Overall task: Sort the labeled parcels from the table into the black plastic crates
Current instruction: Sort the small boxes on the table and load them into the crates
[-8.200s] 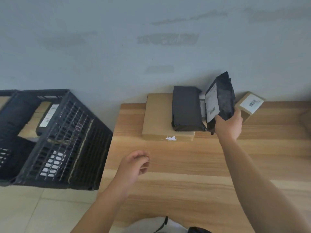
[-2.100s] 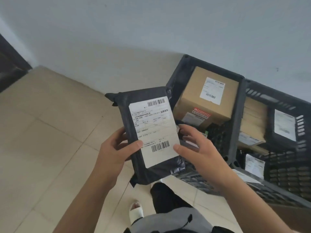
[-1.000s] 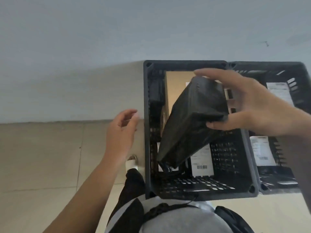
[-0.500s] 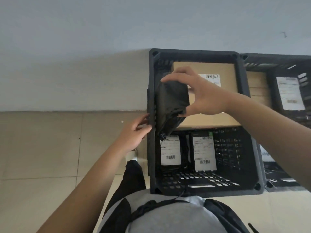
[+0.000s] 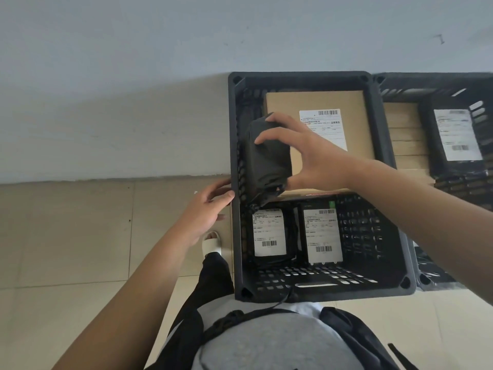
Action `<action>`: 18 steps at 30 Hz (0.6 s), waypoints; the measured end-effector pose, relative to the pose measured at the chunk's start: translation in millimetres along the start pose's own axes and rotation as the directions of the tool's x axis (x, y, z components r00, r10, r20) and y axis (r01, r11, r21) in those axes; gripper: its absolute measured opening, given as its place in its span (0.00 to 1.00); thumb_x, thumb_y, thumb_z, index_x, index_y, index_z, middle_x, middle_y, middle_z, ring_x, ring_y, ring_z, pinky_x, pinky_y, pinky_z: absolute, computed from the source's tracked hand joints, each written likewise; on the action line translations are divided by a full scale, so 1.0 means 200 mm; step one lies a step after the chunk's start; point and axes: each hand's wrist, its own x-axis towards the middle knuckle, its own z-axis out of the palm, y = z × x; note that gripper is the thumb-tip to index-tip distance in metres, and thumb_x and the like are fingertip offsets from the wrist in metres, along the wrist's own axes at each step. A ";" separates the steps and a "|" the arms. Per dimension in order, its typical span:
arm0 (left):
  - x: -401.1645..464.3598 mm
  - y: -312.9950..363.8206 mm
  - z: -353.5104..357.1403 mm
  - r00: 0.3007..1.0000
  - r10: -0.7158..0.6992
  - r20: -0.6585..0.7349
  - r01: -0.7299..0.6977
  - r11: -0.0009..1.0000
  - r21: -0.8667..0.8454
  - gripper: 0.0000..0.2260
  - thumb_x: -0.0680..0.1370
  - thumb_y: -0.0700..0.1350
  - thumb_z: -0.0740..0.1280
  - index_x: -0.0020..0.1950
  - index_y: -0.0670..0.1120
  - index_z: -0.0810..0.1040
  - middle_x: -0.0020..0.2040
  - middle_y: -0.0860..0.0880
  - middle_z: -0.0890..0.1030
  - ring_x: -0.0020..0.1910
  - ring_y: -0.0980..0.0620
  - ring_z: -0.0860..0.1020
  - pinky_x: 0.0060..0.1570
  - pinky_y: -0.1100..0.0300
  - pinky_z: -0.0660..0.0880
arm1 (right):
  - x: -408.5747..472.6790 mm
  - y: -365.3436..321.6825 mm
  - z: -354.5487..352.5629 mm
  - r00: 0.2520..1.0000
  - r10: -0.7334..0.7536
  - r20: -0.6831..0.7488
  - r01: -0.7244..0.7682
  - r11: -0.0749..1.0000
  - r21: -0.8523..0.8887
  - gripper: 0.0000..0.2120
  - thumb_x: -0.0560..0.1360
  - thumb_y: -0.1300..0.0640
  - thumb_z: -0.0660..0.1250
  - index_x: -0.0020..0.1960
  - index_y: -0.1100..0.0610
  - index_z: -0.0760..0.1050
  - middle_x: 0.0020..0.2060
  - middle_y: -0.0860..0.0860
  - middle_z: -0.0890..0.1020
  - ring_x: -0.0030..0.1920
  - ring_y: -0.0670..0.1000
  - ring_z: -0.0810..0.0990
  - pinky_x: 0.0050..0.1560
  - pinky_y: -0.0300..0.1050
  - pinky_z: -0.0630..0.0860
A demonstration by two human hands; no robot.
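Note:
My right hand [image 5: 306, 156] grips a black plastic-wrapped parcel [image 5: 266, 161] and holds it on edge inside the near black crate [image 5: 301, 292], against the crate's left wall. My left hand [image 5: 206, 209] rests with its fingertips on the outside of that left wall. Inside the crate lie a cardboard box [image 5: 354, 102] with a white label at the back and two black parcels [image 5: 269, 233] [image 5: 322, 236] with white labels at the front.
A second black crate [image 5: 426, 81] stands to the right, holding cardboard boxes [image 5: 402, 129] and a black labeled parcel [image 5: 457, 134]. Beige floor tiles lie to the left. A grey wall stands behind the crates. My foot in a white slipper [image 5: 212, 243] is beside the near crate.
The parcel has sunk a little lower along the crate's left wall in my right hand. My left hand stays at the wall's outer side.

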 end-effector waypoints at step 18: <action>-0.04 -0.01 0.04 0.997 -0.009 -0.070 0.011 1.000 0.023 0.10 0.85 0.53 0.65 0.65 0.62 0.78 0.54 0.62 0.84 0.52 0.64 0.83 0.49 0.62 0.83 | 0.17 0.15 0.38 0.988 0.117 -0.102 -0.154 0.825 -0.543 0.35 0.73 0.52 0.78 0.76 0.48 0.67 0.80 0.54 0.64 0.81 0.60 0.55 0.80 0.65 0.49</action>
